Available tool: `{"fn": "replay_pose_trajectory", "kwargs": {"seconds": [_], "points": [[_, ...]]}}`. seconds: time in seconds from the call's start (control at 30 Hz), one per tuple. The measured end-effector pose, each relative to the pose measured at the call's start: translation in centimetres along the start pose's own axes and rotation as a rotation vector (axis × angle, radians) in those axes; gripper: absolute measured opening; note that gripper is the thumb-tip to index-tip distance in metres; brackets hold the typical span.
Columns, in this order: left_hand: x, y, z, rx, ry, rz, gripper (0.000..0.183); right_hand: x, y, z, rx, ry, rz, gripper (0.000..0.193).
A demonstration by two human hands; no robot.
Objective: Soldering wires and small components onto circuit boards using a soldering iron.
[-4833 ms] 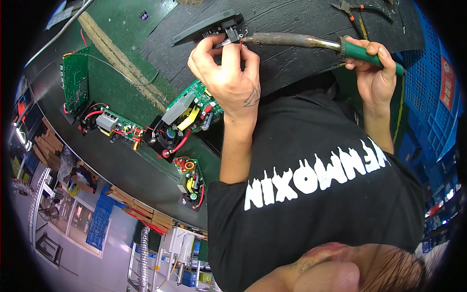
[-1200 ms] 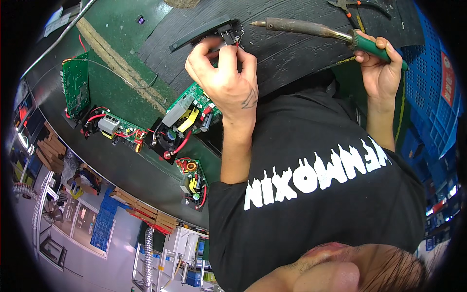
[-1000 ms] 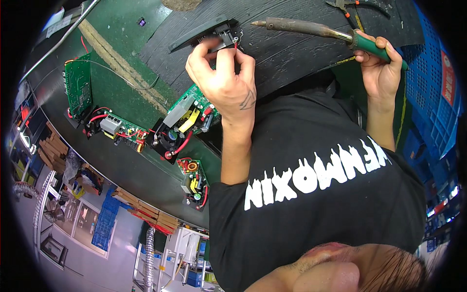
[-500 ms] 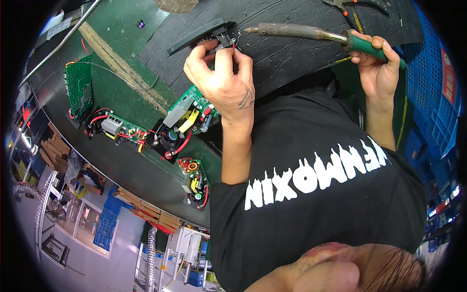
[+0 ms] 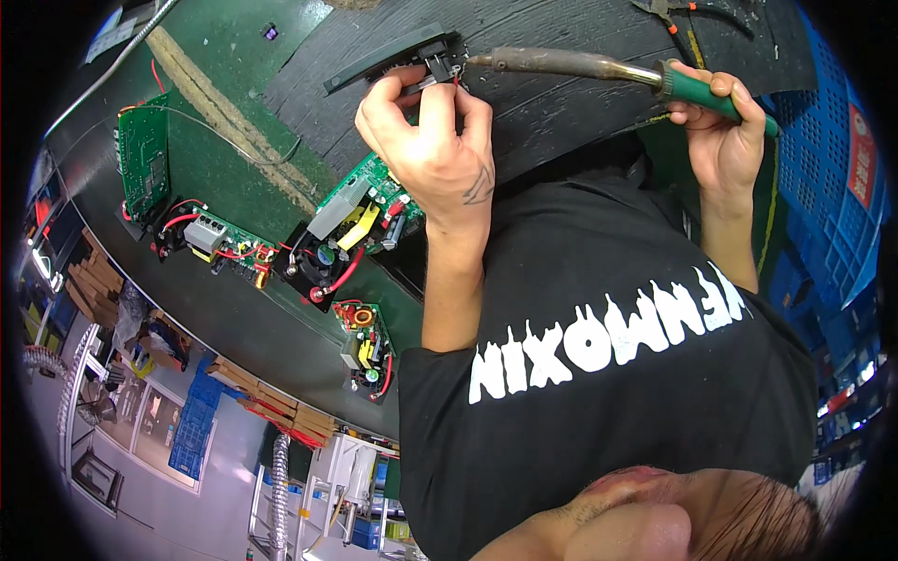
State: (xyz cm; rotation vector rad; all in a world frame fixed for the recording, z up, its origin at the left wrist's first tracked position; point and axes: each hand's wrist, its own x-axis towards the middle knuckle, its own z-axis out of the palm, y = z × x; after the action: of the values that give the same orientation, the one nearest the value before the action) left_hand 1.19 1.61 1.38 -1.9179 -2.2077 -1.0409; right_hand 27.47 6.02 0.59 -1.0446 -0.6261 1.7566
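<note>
My left hand [image 5: 426, 140] pinches a small black connector with red wires [image 5: 441, 65] at the end of a long flat black part [image 5: 379, 61]. My right hand [image 5: 716, 131] grips the green handle of a soldering iron [image 5: 571, 65]. The iron lies nearly level, and its tip is at the connector's terminals just above my left fingertips. Both hands work over a black ribbed mat [image 5: 580, 112] on a green bench.
Several circuit boards lie to the left: a bare green one [image 5: 142, 168], one with red wires [image 5: 220, 245], a bigger one under my left wrist [image 5: 360, 220] and a small one [image 5: 365, 346]. Pliers [image 5: 692, 9] rest at the top. Blue crates [image 5: 842, 187] stand at right.
The soldering iron, lifted away a second ago, has swung left and down so its tip is back at the connector. My left hand has kept its hold on the connector.
</note>
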Motion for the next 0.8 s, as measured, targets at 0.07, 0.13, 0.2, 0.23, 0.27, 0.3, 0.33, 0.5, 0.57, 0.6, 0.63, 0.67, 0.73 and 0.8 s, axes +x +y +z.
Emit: {"fn": "replay_pose_trajectory", "kwargs": {"seconds": [0.07, 0.13, 0.2, 0.23, 0.27, 0.3, 0.33, 0.5, 0.57, 0.6, 0.63, 0.67, 0.73, 0.8], "points": [[-0.1, -0.1, 0.0, -0.005, -0.006, -0.015, 0.016, 0.0, -0.2, -0.2, -0.004, 0.022, -0.004, 0.023], [-0.1, -0.2, 0.1, -0.023, -0.013, -0.013, 0.016, 0.0, -0.3, -0.5, 0.013, 0.028, -0.03, 0.023], [-0.2, -0.3, 0.2, -0.023, -0.009, -0.014, 0.016, 0.0, -0.3, -1.0, 0.011, 0.02, -0.033, 0.023], [-0.2, -0.3, 0.2, -0.025, -0.005, -0.011, 0.016, 0.0, -0.3, -1.1, 0.008, 0.02, -0.034, 0.023], [-0.2, -0.3, 0.2, -0.026, -0.007, -0.01, 0.016, 0.0, -0.3, -1.1, 0.005, 0.021, -0.035, 0.023], [-0.2, -0.3, 0.2, -0.02, -0.011, -0.013, 0.016, 0.0, -0.2, -1.1, 0.006, 0.022, -0.035, 0.023], [-0.2, -0.2, 0.1, -0.018, -0.016, -0.017, 0.016, -0.1, -0.2, -1.0, -0.001, 0.022, -0.032, 0.023], [-0.2, -0.1, 0.2, -0.027, -0.024, -0.024, 0.017, -0.2, -0.1, -0.5, 0.004, 0.036, -0.004, 0.023], [-0.2, -0.1, 0.2, -0.025, -0.022, -0.023, 0.018, -0.2, 0.0, -0.6, -0.002, 0.007, -0.011, 0.023], [-0.1, -0.1, 0.2, -0.026, -0.019, -0.025, 0.017, -0.1, 0.0, -0.5, -0.001, 0.006, -0.01, 0.023], [-0.2, -0.1, 0.2, -0.026, -0.016, -0.027, 0.017, -0.1, -0.1, -0.5, 0.002, 0.007, -0.014, 0.023], [-0.2, -0.2, 0.2, -0.026, -0.016, -0.027, 0.017, -0.1, 0.0, -0.4, 0.005, 0.008, -0.017, 0.023], [-0.2, -0.2, 0.2, -0.03, -0.012, -0.028, 0.019, -0.1, 0.0, -0.5, 0.002, 0.005, -0.017, 0.023], [-0.3, -0.3, 0.3, -0.028, -0.015, -0.021, 0.019, -0.1, 0.0, -0.5, -0.001, 0.004, -0.019, 0.023]]}}
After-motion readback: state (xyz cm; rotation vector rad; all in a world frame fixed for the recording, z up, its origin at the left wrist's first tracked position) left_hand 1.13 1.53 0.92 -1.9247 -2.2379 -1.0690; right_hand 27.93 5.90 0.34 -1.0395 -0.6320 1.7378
